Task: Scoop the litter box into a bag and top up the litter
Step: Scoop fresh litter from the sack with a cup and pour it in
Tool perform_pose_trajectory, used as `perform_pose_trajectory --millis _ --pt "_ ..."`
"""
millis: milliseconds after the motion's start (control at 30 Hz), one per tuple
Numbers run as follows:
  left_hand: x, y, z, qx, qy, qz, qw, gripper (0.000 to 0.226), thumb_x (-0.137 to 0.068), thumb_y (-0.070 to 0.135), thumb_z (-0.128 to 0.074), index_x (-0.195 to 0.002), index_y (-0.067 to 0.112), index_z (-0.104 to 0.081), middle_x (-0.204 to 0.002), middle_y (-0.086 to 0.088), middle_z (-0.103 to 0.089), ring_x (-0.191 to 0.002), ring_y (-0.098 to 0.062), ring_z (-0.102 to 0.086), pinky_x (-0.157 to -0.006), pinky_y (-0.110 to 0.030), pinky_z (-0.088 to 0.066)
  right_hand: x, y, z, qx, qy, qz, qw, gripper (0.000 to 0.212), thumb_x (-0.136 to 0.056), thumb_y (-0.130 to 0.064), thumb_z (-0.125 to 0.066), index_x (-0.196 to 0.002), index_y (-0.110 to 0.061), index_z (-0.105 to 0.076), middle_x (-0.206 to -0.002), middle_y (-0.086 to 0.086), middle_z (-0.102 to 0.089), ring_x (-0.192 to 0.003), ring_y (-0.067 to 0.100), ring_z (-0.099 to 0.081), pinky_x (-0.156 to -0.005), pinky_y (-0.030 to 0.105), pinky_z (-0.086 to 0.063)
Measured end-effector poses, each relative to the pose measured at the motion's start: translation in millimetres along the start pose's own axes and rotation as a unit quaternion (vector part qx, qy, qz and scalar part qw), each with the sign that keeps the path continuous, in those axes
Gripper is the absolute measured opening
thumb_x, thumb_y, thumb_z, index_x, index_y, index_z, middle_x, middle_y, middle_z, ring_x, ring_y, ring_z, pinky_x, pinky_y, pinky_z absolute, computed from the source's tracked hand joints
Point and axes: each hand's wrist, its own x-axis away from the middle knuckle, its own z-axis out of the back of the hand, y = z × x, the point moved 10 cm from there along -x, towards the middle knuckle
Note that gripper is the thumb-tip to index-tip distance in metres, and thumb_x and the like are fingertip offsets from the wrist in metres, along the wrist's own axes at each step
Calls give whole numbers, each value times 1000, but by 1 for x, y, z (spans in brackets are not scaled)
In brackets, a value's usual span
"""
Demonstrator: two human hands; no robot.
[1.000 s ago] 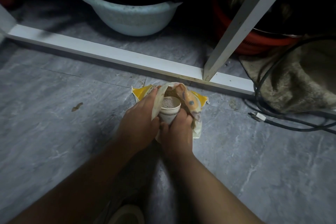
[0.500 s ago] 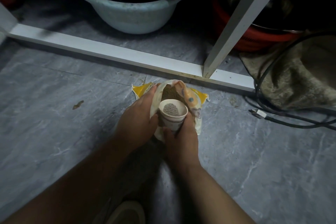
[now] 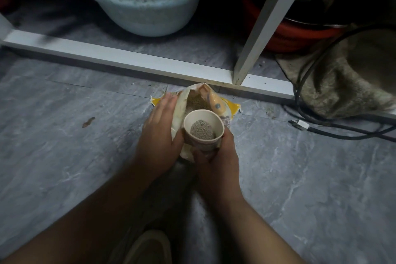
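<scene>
A yellow and white litter bag (image 3: 216, 104) stands open on the grey floor, grey granules showing inside its mouth. My right hand (image 3: 216, 158) grips a beige paper cup (image 3: 203, 127) from below, upright and partly filled with grey litter, held just in front of the bag's mouth. My left hand (image 3: 160, 133) lies flat against the bag's left side with straight fingers, its thumb near the cup. No litter box is in view.
A white frame rail (image 3: 132, 61) and a slanted white post (image 3: 267, 19) run behind the bag. A pale blue basin (image 3: 141, 15) and a red tub (image 3: 300, 34) sit beyond. Black cables (image 3: 321, 126) and a brown cloth (image 3: 347, 79) lie at right. My shoe (image 3: 150, 248) shows below.
The right hand has lifted the filled cup up out of the bag's mouth and toward me. The left hand's fingers have straightened along the bag's side.
</scene>
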Motion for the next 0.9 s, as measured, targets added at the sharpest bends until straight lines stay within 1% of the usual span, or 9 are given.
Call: perform_pose_trajectory --millis 133,233,400,500,567,667,767,833,900 --pt "6 24 12 5 57 -63 996 64 -90 12 -60 -152 6 -44 -163 -12 -37 -153 -25 -30 -124 -42 -25 -2 -8 17 -35 23 16 999 72 -79 -31 -84 -138 -34 -43 -132 -17 -56 -117 -2 -56 -91 15 -49" --pt "7 48 9 2 61 -122 991 53 -91 4 -55 -145 3 -53 -159 -15 -42 -152 -29 -32 -125 -44 -24 -4 -12 26 -31 31 34 998 69 -78 -26 -84 -132 -39 -42 -130 -16 -57 -116 0 -57 -90 15 -49" --pt "5 73 -4 20 45 -144 988 57 -92 3 -49 -150 4 -46 -161 -12 -40 -155 -24 -27 -125 -48 -25 -8 -17 46 -32 39 41 998 74 -76 -37 -85 -123 -60 -33 -125 -23 -58 -109 -8 -56 -84 9 -45" --pt "3 92 -9 38 47 -161 985 58 -90 2 -48 -148 2 -47 -159 -12 -43 -154 -25 -30 -125 -46 -25 -7 -15 62 -8 44 57 997 72 -75 -40 -84 -120 -60 -31 -116 -32 -51 -104 -16 -48 -80 -3 -37" --pt "2 105 -15 45 43 -171 983 58 -89 2 -48 -147 0 -48 -158 -13 -44 -153 -26 -32 -125 -44 -24 -9 -12 75 1 50 65 997 69 -75 -40 -83 -124 -55 -37 -114 -35 -47 -105 -16 -49 -80 -5 -34" --pt "0 125 -29 66 35 -187 980 58 -89 0 -49 -147 -4 -48 -157 -14 -46 -152 -26 -34 -123 -48 -28 -14 -4 98 11 50 68 996 70 -77 -43 -82 -133 -40 -41 -113 -33 -48 -113 -4 -56 -81 -3 -35" --pt "1 150 -45 79 8 -212 974 60 -88 -3 -51 -147 -5 -46 -157 -15 -45 -152 -26 -33 -123 -49 -29 -16 7 124 35 46 73 996 73 -76 -46 -81 -135 -39 -39 -112 -32 -52 -99 -8 -56 -81 9 -43" --pt "5 169 -58 91 -19 -228 969 64 -85 -4 -53 -148 -5 -45 -157 -15 -44 -153 -26 -32 -124 -48 -28 -14 20 144 61 50 62 995 75 -75 -50 -80 -135 -41 -36 -113 -25 -55 -86 5 -62 -73 21 -48" --pt "10 188 -73 108 -45 -241 964 67 -81 -5 -55 -148 -6 -45 -157 -16 -44 -153 -26 -32 -124 -48 -27 -11 33 164 85 58 53 993 75 -76 -50 -80 -135 -39 -35 -114 -24 -56 -90 12 -64 -72 20 -46"
